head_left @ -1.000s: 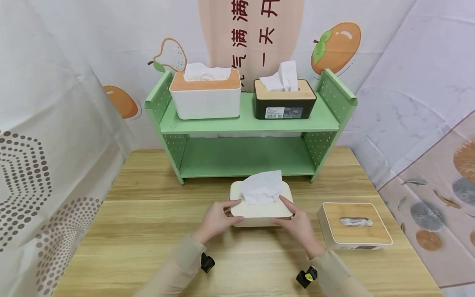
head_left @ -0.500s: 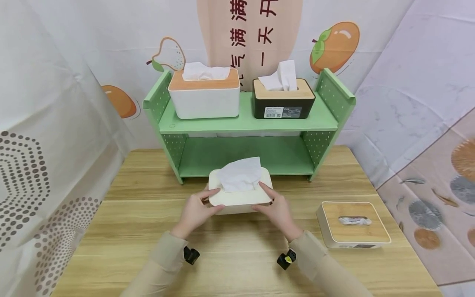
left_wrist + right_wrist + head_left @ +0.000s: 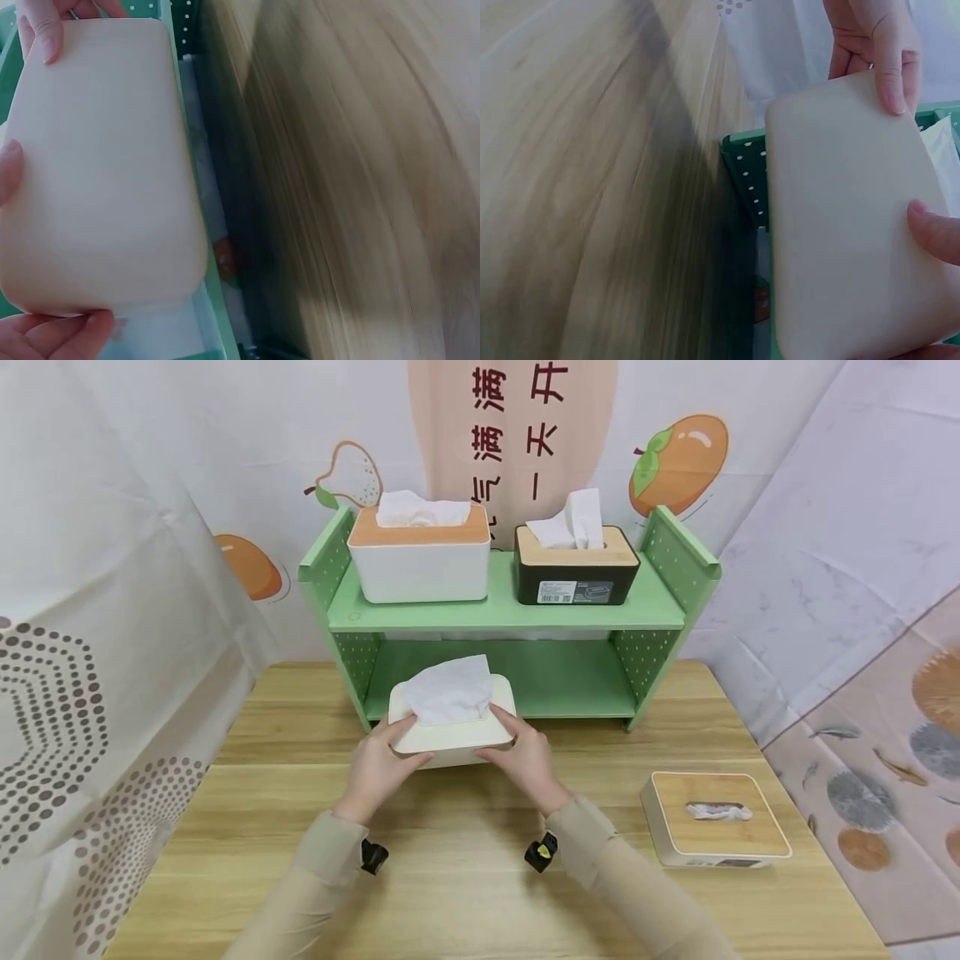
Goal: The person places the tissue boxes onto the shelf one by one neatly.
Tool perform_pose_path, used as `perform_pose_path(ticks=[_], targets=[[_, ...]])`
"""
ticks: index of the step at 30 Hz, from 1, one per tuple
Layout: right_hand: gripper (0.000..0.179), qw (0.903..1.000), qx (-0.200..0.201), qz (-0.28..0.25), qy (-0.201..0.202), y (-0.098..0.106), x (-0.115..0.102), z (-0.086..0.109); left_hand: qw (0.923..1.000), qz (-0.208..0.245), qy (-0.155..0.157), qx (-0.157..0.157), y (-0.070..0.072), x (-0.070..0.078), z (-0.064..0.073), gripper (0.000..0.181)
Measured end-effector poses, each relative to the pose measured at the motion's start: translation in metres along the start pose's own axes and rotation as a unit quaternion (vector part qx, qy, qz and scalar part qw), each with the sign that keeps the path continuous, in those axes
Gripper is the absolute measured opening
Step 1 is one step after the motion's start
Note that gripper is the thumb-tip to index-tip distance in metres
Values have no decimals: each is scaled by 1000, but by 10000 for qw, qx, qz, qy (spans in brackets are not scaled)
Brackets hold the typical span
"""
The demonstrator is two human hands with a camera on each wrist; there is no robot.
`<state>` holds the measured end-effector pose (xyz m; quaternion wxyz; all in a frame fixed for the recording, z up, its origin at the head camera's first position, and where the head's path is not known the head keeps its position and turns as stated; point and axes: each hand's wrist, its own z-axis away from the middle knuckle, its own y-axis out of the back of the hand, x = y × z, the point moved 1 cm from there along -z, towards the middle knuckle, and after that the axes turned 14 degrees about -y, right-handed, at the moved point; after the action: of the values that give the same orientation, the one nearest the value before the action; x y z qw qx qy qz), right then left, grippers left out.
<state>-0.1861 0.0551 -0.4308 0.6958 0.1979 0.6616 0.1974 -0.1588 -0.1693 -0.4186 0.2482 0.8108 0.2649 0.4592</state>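
A cream tissue box [image 3: 453,753] with a white tissue [image 3: 450,691] standing out of its top is held up between both hands, in front of the green shelf's lower tier. My left hand [image 3: 372,770] grips its left end, thumb on the front side and fingers around the end. At the opposite end my right hand [image 3: 527,762] grips it the same way. Both wrist views show the box's broad smooth side [image 3: 105,165] close up, with thumbs on it. Some fingers are hidden behind the box.
The green two-tier shelf [image 3: 517,612] stands at the table's back. Its top tier bears a white tissue box [image 3: 420,570] with a wooden lid and a black tissue box [image 3: 576,578]. Another wooden-lidded tissue box [image 3: 720,831] lies on the table [image 3: 480,893] at the right.
Both hands have carried the cream tissue box left and away from me, from the table's middle toward the shelf's lower left. The other boxes stay where they were.
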Motion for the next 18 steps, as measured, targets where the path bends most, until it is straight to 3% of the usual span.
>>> perform_pose_path(ticks=[10,18], targets=[[71,9992,-202,315,142,-15,0,-18,9992,-216,251,-224,3,-19,-5,64],[71,9983,-174,519,218,-21,1,-25,9995,-139,208,-190,-1,-27,-5,63]])
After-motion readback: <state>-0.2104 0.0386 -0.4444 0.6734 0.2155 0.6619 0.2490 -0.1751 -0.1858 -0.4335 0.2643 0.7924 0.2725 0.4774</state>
